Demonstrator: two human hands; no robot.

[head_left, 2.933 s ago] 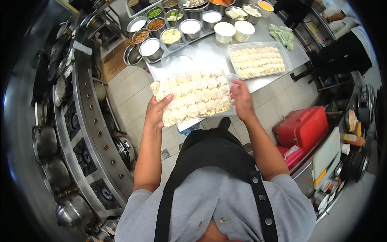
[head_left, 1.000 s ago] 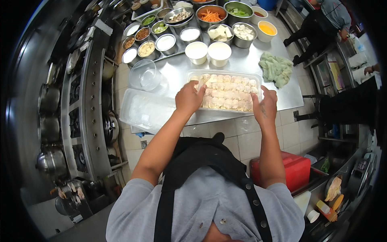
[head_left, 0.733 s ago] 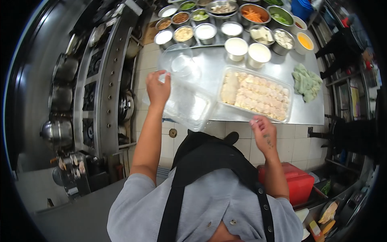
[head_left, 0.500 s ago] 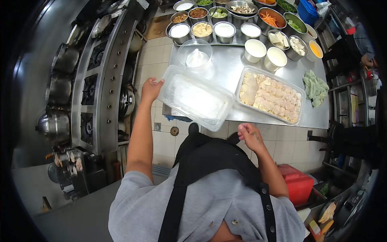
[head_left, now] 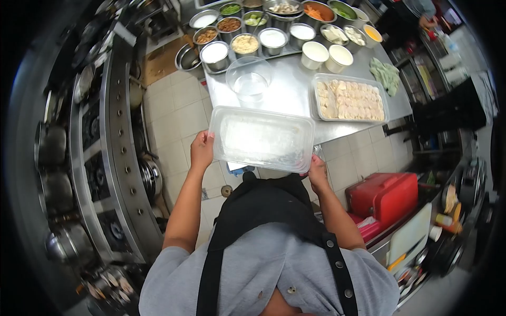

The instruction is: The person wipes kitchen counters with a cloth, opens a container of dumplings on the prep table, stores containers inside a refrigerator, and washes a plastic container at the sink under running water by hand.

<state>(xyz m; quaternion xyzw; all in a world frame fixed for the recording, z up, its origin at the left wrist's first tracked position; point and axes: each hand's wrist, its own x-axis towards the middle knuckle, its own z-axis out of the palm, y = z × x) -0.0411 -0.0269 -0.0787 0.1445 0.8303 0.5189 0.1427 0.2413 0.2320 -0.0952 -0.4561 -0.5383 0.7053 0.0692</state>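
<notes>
A rectangular, clear plastic container (head_left: 262,111) with whitish residue on its bottom is held out in front of my body, over the near edge of the steel table. My left hand (head_left: 202,152) grips its left end, thumb on the rim. At the lower right corner, my right hand (head_left: 318,173) is closed on the container's edge; part of its fingers is hidden. Beyond the container stands a round clear tub (head_left: 247,73). To the right, a second plastic container (head_left: 350,120) holds rows of pale, raw-looking pieces.
Metal pots of chopped ingredients and white contents, such as this one (head_left: 215,52), line the table's far side. A green cloth (head_left: 385,75) lies at its right. Stoves (head_left: 100,176) run along my left. A red box (head_left: 382,197) stands right, and another person (head_left: 448,113) is beyond.
My right hand, free before, now grips the container's corner. The container has turned level across my front. My view has swung, so the table appears farther up.
</notes>
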